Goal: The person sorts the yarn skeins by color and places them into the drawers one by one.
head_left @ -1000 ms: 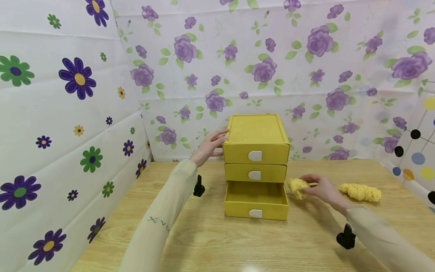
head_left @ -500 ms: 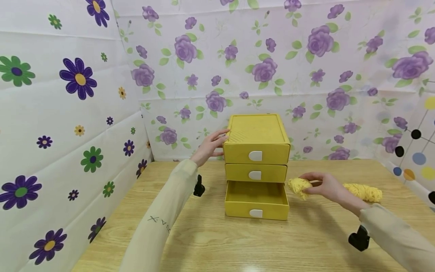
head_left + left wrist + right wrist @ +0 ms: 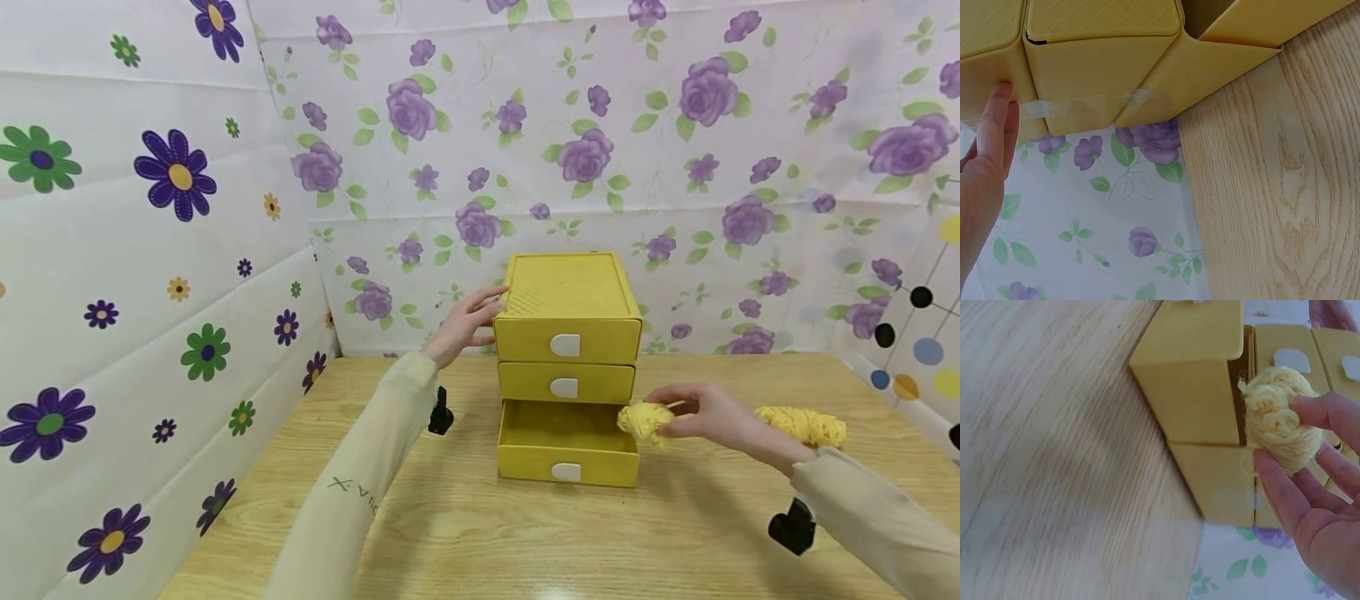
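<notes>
A yellow three-drawer box (image 3: 570, 287) stands on the table with its bottom drawer (image 3: 567, 464) pulled out. Nothing shows on that drawer's visible floor. My left hand (image 3: 467, 325) rests against the upper left side of the box, fingers extended; in the left wrist view its fingertips (image 3: 1001, 90) touch the side wall. Between thumb and fingers, my right hand (image 3: 708, 417) holds a skein of yellow yarn (image 3: 643, 422) at the right edge of the open drawer. The right wrist view shows the yarn's coiled end (image 3: 1275, 415) facing the camera, in front of the drawer opening.
Another yellow yarn skein (image 3: 806, 426) lies on the wooden table (image 3: 465, 525) to the right, partly behind my right wrist. Floral cloth (image 3: 420, 167) hangs behind and at the sides. The upper two drawers (image 3: 566, 382) are closed, each with a white tab.
My right hand has lifted the yarn skein a little and brought it left to the drawer's edge. The left hand stays on the box.
</notes>
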Tool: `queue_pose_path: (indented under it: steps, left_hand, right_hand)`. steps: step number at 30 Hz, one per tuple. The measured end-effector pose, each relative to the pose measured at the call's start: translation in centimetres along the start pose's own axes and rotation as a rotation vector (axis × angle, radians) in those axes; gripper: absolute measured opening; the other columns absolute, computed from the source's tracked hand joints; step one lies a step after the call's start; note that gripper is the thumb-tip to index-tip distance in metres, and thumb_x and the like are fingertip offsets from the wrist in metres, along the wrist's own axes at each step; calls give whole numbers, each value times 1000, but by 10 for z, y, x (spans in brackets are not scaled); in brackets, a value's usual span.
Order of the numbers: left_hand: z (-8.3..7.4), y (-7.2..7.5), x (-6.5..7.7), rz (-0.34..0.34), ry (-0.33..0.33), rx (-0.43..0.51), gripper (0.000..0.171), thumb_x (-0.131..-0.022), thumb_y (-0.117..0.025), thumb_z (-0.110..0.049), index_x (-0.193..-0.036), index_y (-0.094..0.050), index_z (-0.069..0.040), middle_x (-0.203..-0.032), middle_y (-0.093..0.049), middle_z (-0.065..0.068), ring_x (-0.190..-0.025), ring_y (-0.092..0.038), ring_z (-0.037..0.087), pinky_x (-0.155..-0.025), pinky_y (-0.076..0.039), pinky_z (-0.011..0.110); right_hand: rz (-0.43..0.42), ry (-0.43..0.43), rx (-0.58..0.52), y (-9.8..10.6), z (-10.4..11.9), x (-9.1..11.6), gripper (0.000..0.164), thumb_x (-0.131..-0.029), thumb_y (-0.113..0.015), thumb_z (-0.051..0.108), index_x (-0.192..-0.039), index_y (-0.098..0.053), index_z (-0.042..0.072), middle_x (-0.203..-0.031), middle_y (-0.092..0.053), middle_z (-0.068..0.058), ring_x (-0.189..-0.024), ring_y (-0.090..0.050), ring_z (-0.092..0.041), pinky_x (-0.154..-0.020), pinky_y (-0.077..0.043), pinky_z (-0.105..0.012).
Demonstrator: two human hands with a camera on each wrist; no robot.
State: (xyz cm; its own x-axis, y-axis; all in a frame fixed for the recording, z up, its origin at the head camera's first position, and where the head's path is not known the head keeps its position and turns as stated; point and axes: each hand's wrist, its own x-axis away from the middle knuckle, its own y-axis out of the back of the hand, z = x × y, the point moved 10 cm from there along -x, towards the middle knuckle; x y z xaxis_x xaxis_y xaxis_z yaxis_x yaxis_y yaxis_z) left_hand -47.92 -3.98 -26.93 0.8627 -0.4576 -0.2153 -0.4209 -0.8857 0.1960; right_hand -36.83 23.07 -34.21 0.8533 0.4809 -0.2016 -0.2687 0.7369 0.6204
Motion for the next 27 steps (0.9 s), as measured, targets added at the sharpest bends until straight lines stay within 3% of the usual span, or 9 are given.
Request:
queue_pose_path:
  steps: [12,19,27]
  left_hand:
    - [5,3,-3,-13,6,-6,47,-95,-50,-31,-139,-39,-20,-132,-41,4,-102,-48,27,-79,-46,42]
    - [-9,-4,7,21,10,25,48,-97,-46,-22,-141,-33,-11,-134,-38,11,-104,-46,32,-84,-42,49]
    - [-16,-7,12,31,20,40,48,-97,-46,-21,-142,-32,-10,-136,-35,13,-104,-45,32,-87,-37,53]
  right_hand:
    - [40,80,14,-27,28,-24,40,-78,-73,16,-113,-61,1,-108,-60,-10,-94,-57,-28,-76,-47,-31]
    - [43,99,40,-42,38,-40,37,-76,-75,16,-109,-64,3,-102,-62,-5,-89,-58,-21,-76,-47,-36]
    - [39,125,12,-53,48,-53,34,-76,-74,12,-107,-65,3,-100,-62,-6,-81,-58,-19,-69,-48,-30]
